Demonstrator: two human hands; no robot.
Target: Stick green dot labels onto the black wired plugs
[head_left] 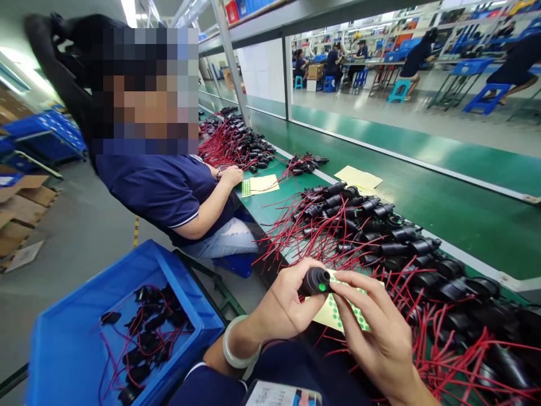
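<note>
My left hand (284, 304) is closed around a black cylindrical plug part (315, 281) with a small green round sticker on its end. My right hand (376, 332) pinches at that green sticker with thumb and forefinger. Beneath both hands lies a yellow sheet of green dot stickers (338, 313). A large pile of black plug parts with red wires (380, 231) covers the green workbench (465, 220) right in front of me.
A blue crate (76, 349) with several wired black parts stands at my lower left. A co-worker in a dark blue shirt (164, 192) sits to the left at the same bench, with another pile (236, 144) and sticker sheets (260, 185). More people work in the background.
</note>
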